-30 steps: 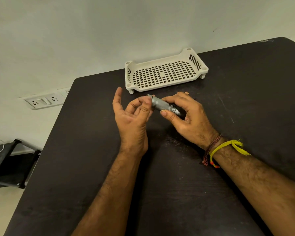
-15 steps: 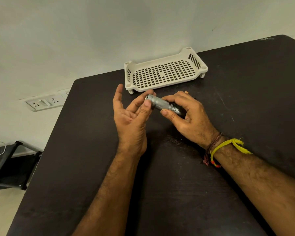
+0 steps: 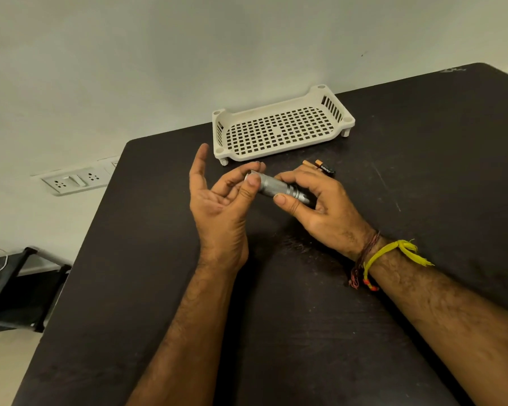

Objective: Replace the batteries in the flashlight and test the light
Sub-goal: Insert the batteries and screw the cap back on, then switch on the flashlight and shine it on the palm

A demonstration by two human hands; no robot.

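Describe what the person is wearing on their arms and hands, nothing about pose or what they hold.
Both forearms are bare, with no sleeves or gloves in view. The left hand and its wrist carry nothing. The wrist of the right hand has a yellow thread band tied with a frayed knot, and beside it a bundle of thin reddish-brown threads with small orange-red beads at its hanging end. No rings or watch show.

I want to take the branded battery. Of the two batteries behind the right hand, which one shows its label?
The right battery: its black body with white lettering is visible. Of the left battery, only the copper tip shows above the right hand.
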